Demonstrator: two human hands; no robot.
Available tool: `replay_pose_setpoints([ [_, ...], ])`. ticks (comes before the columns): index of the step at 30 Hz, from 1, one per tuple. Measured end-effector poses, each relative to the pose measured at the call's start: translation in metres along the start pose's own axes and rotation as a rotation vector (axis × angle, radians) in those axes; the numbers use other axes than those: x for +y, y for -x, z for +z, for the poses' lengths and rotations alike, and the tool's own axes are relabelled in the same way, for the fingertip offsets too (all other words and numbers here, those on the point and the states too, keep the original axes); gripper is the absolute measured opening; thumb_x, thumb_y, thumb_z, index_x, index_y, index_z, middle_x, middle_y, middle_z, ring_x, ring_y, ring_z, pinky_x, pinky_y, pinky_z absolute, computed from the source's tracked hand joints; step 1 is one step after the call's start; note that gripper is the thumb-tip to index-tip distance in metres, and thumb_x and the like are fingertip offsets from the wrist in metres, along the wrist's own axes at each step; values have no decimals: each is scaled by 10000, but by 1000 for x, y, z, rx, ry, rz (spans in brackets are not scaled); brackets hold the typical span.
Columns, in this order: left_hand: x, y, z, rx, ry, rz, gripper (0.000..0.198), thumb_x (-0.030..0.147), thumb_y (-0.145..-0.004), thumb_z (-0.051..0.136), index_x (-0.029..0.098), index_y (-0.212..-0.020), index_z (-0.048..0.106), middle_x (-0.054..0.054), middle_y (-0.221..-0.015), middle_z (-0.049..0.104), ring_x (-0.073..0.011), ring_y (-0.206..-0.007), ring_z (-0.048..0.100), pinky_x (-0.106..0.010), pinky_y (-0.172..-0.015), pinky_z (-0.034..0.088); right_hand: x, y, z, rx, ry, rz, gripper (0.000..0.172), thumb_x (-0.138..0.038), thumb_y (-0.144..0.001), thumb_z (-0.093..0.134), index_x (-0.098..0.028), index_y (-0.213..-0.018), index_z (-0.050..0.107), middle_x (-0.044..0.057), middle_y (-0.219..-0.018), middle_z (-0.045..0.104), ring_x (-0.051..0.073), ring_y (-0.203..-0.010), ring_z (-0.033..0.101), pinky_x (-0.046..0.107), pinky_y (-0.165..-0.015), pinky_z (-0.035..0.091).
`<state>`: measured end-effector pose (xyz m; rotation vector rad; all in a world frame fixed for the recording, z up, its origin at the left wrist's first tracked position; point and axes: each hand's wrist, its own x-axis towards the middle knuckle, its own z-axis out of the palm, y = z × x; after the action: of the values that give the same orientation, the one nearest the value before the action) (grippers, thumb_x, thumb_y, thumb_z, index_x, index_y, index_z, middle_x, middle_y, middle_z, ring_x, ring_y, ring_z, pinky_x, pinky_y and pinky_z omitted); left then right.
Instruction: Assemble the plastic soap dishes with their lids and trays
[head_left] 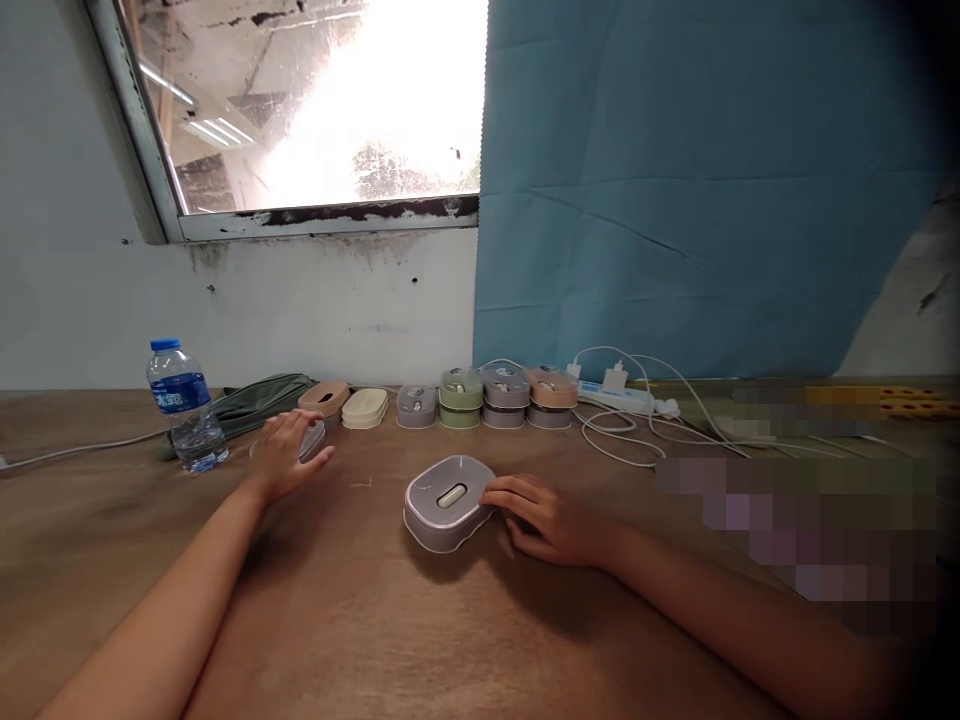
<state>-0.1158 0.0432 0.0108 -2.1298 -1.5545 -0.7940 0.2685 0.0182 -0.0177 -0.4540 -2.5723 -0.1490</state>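
Note:
A grey lidded box with a pale oval handle [448,500] sits on the wooden table [360,620] in front of me. My right hand [546,517] rests beside it with curled fingertips touching its right edge. My left hand [286,455] lies further left, fingers spread over a small grey lid-like piece [313,440] that shows only partly beneath it.
Along the wall stands a row of similar boxes: tan [324,398], cream [365,408], grey [417,405], then stacked green [460,397], grey [505,394] and orange [552,395] ones. A water bottle [184,405], a green bag [259,402] and a power strip with white cables [616,398] are nearby.

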Motion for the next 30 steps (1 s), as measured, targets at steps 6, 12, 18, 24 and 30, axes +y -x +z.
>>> replay_pose_setpoints([
  [6,89,2,-1,-162,437,211,316,416,-765,536,230,-1011,601,-59,-1120,571,-258,-1075,482,-365,-943,329,1,1,0,-36,-6,19,437,-82,-801,411,-152,-1230,450,140,-1181,496,203,-1084,486,345,-904,444],
  [12,135,11,12,-477,697,457,521,373,-710,643,261,-1208,537,-64,-1173,596,-244,-1080,525,-368,-993,316,2,3,3,-33,-9,-4,348,-92,-802,419,-145,-1138,495,128,-1089,529,198,-1019,501,346,-881,453],
  [18,132,11,18,-419,803,362,402,381,-783,580,235,-1157,591,-64,-1036,669,-214,-958,606,-336,-947,382,2,3,2,-62,9,-10,388,-108,-812,424,-149,-1194,476,135,-1179,474,202,-1105,461,338,-936,420],
  [24,135,12,17,-371,841,302,390,368,-777,595,215,-1135,608,-49,-1035,677,-203,-949,608,-313,-936,395,0,1,-1,-60,1,4,397,-100,-792,434,-156,-1181,485,122,-1094,519,206,-1050,485,361,-915,430],
  [30,137,12,16,-350,860,265,376,345,-768,607,213,-1120,621,-44,-1040,678,-208,-957,604,-303,-919,406,0,0,0,-67,-37,19,383,-94,-794,438,-163,-1168,484,123,-1084,515,206,-1052,477,365,-918,416],
])
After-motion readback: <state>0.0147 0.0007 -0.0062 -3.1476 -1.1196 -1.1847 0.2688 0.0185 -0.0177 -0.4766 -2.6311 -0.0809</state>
